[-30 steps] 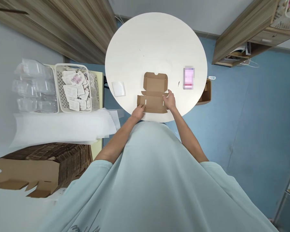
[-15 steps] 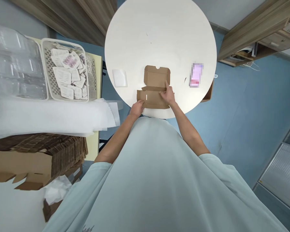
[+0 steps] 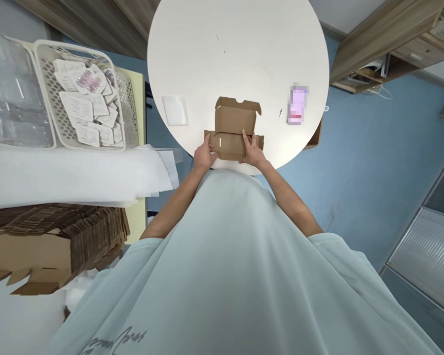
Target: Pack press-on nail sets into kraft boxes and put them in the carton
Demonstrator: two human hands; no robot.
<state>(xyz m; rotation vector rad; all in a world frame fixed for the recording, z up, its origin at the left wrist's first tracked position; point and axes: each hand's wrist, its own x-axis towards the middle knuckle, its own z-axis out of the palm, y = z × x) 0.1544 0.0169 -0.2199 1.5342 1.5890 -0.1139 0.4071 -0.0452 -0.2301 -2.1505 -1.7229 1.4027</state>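
Observation:
A brown cardboard box [image 3: 235, 116], part folded, lies at the near edge of the round white table [image 3: 240, 54]. Its lid panel stands tilted up on the far side, while the base panel is nearest my body. My left hand [image 3: 205, 155] grips the left end of the base, thumb at the near edge and fingers over the end flap. At the right end, my right hand [image 3: 253, 151] holds the base, its fingers reaching to the fold below the lid. Left of the box is a flat white translucent packet [image 3: 175, 110].
A pixelated pink item [image 3: 297, 105] lies on the table's right. On a side table to my left are a white basket [image 3: 82, 45] of printed packets, clear plastic containers [image 3: 15, 88], white sheets [image 3: 66, 172] and stacked flat cardboard [image 3: 96, 236]. A wooden cabinet [image 3: 385, 39] stands far right.
The lid panel has risen from lying flat, and its side flaps now bend. My right hand has moved down from the lid to the base's right end. My left hand has shifted its grip slightly.

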